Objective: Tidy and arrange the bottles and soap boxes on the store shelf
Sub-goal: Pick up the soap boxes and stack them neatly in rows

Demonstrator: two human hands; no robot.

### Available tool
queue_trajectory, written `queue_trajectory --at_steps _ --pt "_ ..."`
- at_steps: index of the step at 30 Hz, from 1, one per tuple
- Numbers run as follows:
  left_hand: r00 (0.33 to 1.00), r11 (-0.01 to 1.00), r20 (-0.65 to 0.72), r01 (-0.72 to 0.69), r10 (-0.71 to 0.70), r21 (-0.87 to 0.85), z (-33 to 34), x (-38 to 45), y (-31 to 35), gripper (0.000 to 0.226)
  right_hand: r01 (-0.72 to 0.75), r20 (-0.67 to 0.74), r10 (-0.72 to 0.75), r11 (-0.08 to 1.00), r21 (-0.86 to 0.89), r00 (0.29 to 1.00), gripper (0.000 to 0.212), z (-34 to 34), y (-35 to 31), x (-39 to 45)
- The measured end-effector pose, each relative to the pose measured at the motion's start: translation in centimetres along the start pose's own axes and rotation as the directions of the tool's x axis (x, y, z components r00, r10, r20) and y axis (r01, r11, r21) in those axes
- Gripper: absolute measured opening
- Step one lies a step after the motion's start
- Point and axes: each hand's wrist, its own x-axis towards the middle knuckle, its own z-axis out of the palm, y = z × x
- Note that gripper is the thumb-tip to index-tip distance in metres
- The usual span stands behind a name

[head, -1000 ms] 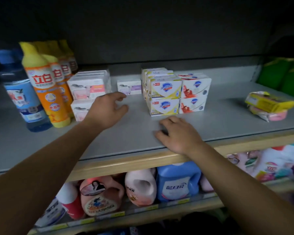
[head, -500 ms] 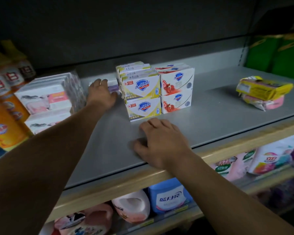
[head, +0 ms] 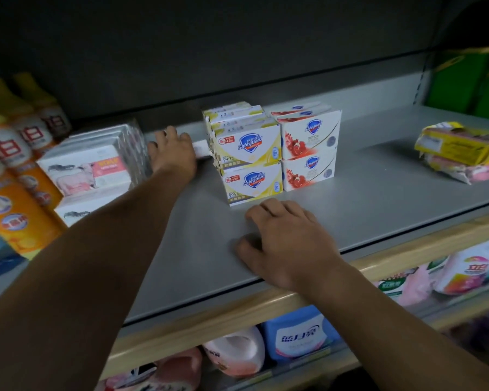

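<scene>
My left hand [head: 172,156] reaches to the back of the grey shelf [head: 378,198] and closes over a small white soap box [head: 202,149]; only the box's right end shows. That box lies between a stack of white-and-pink soap boxes [head: 96,170] on the left and stacked yellow Safeguard boxes [head: 249,159] on the right. Red Safeguard boxes [head: 308,148] stand against the yellow ones. My right hand [head: 285,244] rests palm down on the shelf just in front of the yellow stack, holding nothing. Orange dish-soap bottles [head: 14,193] stand at the far left.
Loose yellow and pink soap packs [head: 460,150] lie piled at the right end of the shelf. Green packs [head: 469,80] stand beyond the shelf divider at the right. Detergent bottles [head: 297,337] fill the lower shelf behind the wooden front edge.
My left hand moved from the front of the white-and-pink boxes to the back of the shelf and onto the small white box. My right hand stayed on the shelf. The view shifted right.
</scene>
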Motion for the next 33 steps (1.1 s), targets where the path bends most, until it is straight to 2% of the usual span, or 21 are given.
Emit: queue_trajectory --at_steps 2,5,7,9,11,13,16,19,20,22,24,26,28,31,33 --pt "1.0 1.0 0.008 -0.022 0.022 0.021 0.3 -0.6 0.0 0.042 -0.001 0.007 0.001 1.0 -0.002 1.0 0.05 0.0 0.0 0.1" --pt "0.999 0.999 -0.041 0.0 -0.001 -0.04 -0.4 -0.7 -0.2 0.036 -0.003 -0.002 0.003 1.0 -0.002 1.0 0.048 0.1 0.1 0.2" --pt "0.995 0.98 -0.049 0.076 -0.086 -0.184 -2.1 -0.8 -0.7 0.036 -0.009 0.002 0.009 1.0 0.0 1.0 0.045 0.1 0.1 0.2" --pt "0.986 0.918 -0.021 0.148 -0.168 -0.367 -4.2 -1.2 -1.1 0.042 -0.013 0.013 0.013 1.0 0.0 1.0 0.044 0.0 0.1 0.2" --pt "0.978 0.876 -0.014 0.181 -0.209 -0.447 -6.4 -2.4 -1.6 0.046 -0.022 0.043 0.022 1.0 -0.004 0.999 0.044 -0.2 0.0 0.2" --pt "0.974 0.867 -0.051 0.17 -0.219 -0.469 -8.7 -4.1 -2.3 0.046 -0.03 0.071 0.031 0.999 -0.012 0.997 0.045 -0.4 -0.1 0.2" --pt "0.983 0.821 -0.102 0.068 -0.152 -0.567 -11.9 -7.6 -3.6 0.041 -0.036 0.095 0.04 0.999 -0.038 0.995 0.048 -0.6 -0.2 0.1" --pt "0.993 0.744 -0.067 0.03 -0.1 -0.667 -14.2 -11.9 -5.2 0.037 -0.041 0.082 0.046 0.997 -0.057 0.996 0.053 -0.9 -0.4 0.1" --pt "0.995 0.702 -0.034 0.041 -0.093 -0.711 -14.6 -13.3 -5.7 0.038 -0.038 0.062 0.04 0.999 -0.031 0.997 0.057 -1.0 -0.6 0.0" --pt "0.994 0.577 0.095 0.114 -0.063 -0.809 -15.3 -15.9 -7.0 0.036 -0.014 0.003 0.014 0.985 0.169 1.0 0.066 -1.3 -1.2 -0.1" --pt "0.972 0.461 0.234 0.196 0.025 -0.866 -15.7 -18.4 -8.3 0.036 0.052 -0.015 -0.051 0.886 0.461 0.999 0.077 -1.6 -2.6 -0.3" --pt "0.957 0.44 0.262 0.183 0.126 -0.879 -15.8 -20.3 -9.4 0.039 0.152 0.002 -0.2 0.751 0.643 0.98 0.093 -1.9 -4.6 -0.3" --pt "0.943 0.452 0.275 0.165 0.189 -0.877 -15.8 -21.7 -10.3 0.036 0.274 -0.015 -0.35 0.706 0.653 0.937 0.099 -2.1 -6.6 0.2" --pt "0.914 0.492 0.344 0.203 0.215 -0.847 -15.6 -22.6 -11.6 0.037 0.42 -0.065 -0.467 0.714 0.56 0.882 0.087 -1.8 -8.6 1.1" --pt "0.907 0.421 0.372 0.264 0.197 -0.868 -14.9 -22.8 -12.7 0.033 0.402 -0.043 -0.461 0.719 0.567 0.886 0.081 -1.1 -9.4 1.4"
